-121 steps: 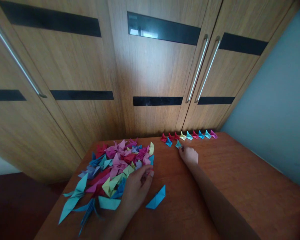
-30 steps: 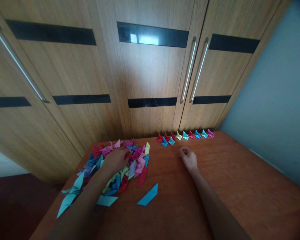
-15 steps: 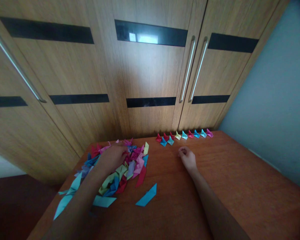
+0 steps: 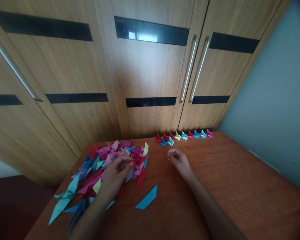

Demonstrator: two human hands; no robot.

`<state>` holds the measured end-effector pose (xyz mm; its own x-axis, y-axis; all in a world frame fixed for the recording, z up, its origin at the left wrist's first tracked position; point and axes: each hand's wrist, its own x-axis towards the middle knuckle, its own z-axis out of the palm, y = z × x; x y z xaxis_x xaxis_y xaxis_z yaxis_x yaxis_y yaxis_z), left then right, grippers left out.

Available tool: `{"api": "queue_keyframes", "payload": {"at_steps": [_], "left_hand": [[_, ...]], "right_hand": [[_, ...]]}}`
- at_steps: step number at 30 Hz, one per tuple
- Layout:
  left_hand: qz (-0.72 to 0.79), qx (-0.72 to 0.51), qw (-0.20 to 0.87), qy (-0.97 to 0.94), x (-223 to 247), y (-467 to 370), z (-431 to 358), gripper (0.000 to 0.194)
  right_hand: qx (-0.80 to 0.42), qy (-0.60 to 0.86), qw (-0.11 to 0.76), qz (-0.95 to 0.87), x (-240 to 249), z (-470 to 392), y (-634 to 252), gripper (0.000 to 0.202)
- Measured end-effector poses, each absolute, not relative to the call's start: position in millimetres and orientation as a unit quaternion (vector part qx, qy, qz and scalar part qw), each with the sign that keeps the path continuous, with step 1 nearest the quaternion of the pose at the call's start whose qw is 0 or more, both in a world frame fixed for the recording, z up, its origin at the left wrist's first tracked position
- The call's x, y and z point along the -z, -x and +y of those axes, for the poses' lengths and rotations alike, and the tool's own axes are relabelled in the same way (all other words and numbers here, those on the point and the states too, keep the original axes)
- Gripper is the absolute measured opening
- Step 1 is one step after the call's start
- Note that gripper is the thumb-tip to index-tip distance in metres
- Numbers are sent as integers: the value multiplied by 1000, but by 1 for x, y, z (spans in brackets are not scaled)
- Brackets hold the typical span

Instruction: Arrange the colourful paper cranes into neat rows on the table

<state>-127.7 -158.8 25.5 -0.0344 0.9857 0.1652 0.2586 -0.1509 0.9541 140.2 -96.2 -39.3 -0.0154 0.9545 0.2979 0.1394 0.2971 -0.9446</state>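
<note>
My left hand (image 4: 118, 171) pinches a red folded paper piece (image 4: 139, 160) over the right part of a pile of folded papers (image 4: 110, 150) in pink, blue, red, green and purple. My right hand (image 4: 180, 161) hovers over the table with its fingers curled together; whether anything is between them is too small to tell. Just beyond it stand small folded paper pieces in a row, among them a light blue one (image 4: 170, 141) and a blue one (image 4: 163, 142) in front. A blue paper strip (image 4: 146, 198) lies nearer to me.
The brown table (image 4: 230, 180) reaches back to a wooden cabinet (image 4: 150, 73) with metal handles. A pale wall (image 4: 275, 100) rises at the right. Large light blue folded papers (image 4: 62, 205) lie at the table's left edge.
My left hand has come back toward me out of the pile, now with the red piece in its fingers. My right hand has moved a little left.
</note>
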Motion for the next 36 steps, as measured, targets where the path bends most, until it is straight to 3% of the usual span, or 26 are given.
{"api": "queue_keyframes", "payload": {"at_steps": [3, 7, 16, 23, 27, 31, 36], "left_hand": [[536, -463, 384, -593, -7, 118, -166, 18], [535, -443, 304, -652, 1, 113, -173, 11], [545, -404, 180, -712, -5, 115, -176, 16], [537, -401, 161, -724, -7, 111, -181, 17], [515, -401, 154, -742, -7, 108, -184, 19], [502, -400, 160, -750, -8, 105, -186, 19], [497, -398, 155, -755, -6, 104, -187, 18]], "right_hand": [[-403, 400, 492, -660, 24, -120, -114, 22], [-373, 375, 437, -727, 13, -144, -89, 19], [-245, 403, 449, -759, 24, -142, -88, 14], [-76, 570, 459, -677, 35, -107, -145, 25], [14, 711, 351, -609, 48, -88, -186, 26], [27, 776, 224, -589, 56, -77, -197, 27], [33, 791, 161, -590, 56, -65, -188, 32]]}}
